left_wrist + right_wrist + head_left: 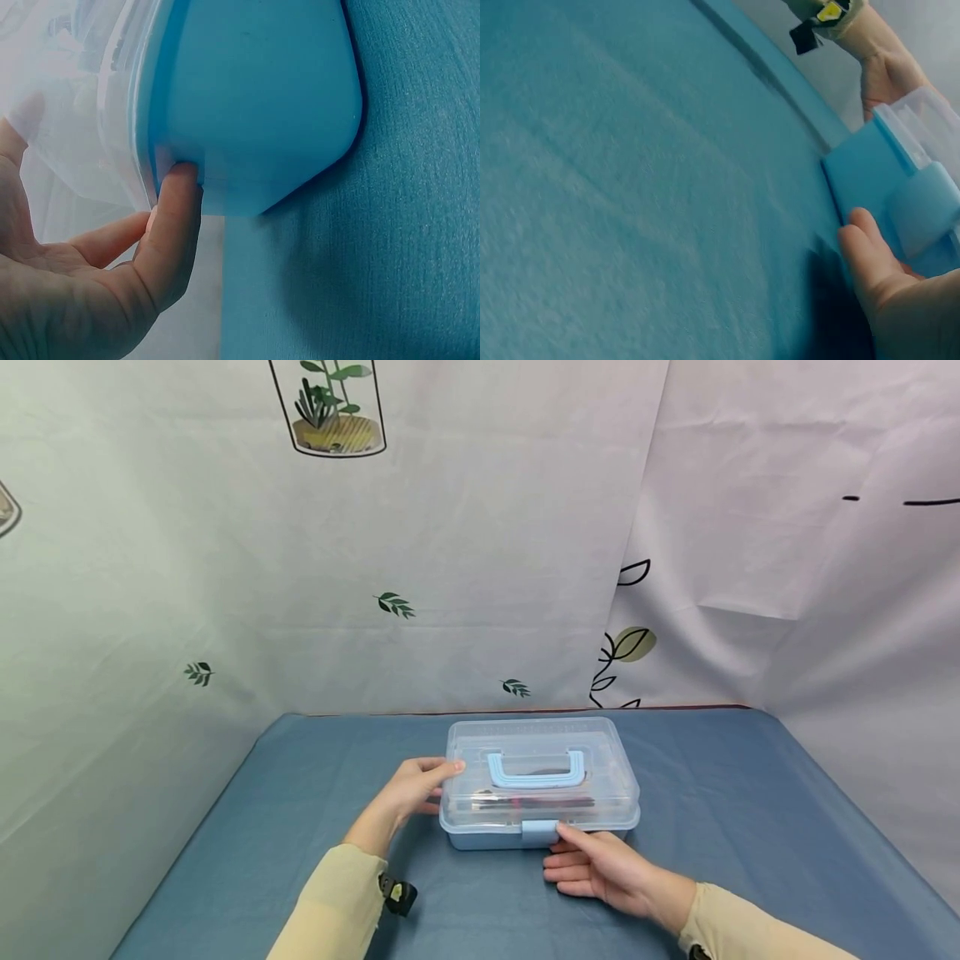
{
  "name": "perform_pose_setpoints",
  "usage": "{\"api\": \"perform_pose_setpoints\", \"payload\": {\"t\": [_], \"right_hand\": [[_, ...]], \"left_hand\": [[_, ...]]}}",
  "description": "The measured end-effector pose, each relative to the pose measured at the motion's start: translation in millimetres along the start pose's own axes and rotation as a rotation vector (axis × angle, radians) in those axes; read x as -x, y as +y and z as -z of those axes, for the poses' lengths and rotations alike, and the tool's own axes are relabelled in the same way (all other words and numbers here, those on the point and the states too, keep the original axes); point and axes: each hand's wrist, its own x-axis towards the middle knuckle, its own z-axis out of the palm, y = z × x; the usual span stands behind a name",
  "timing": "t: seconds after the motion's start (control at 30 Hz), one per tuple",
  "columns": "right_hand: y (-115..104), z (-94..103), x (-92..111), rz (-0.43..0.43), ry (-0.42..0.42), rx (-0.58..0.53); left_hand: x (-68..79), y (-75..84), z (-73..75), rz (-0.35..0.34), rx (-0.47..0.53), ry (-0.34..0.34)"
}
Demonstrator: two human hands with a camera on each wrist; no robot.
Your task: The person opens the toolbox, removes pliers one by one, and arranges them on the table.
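A lidded plastic storage box [540, 777] stands on the table, with a clear lid, a light-blue carry handle [536, 779], a blue base [262, 97] and a blue front latch [539, 832]. Its lid is down. At the box's left end, my left hand [408, 793] grips the rim, thumb on top of the lid and fingers against the side below. My right hand [600, 868] is at the front, thumb touching the latch's right edge, other fingers loosely extended beneath. Thin, partly reddish items show blurrily through the lid.
A blue cloth [720, 810] covers the table. Pale curtains [480, 527] printed with leaves and plants hang behind and along both sides. A black strap device [397, 893] sits on the left wrist over a cream sleeve.
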Motion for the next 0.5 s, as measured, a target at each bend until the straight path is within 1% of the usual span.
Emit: {"api": "perform_pose_setpoints", "payload": {"t": [0.1,0.23,0.5], "right_hand": [[1,-4.6,-1,-0.005,0.023,-0.050],[1,-11.5,-2,-0.004,0.034,-0.096],[4,-18.8,-2,0.034,0.077,-0.129]], "left_hand": [[0.3,0.1,0.3,-0.002,0.002,-0.003],[0.8,0.9,0.7,0.005,0.003,-0.001],[2.7,2.5,0.5,0.009,0.005,-0.003]]}}
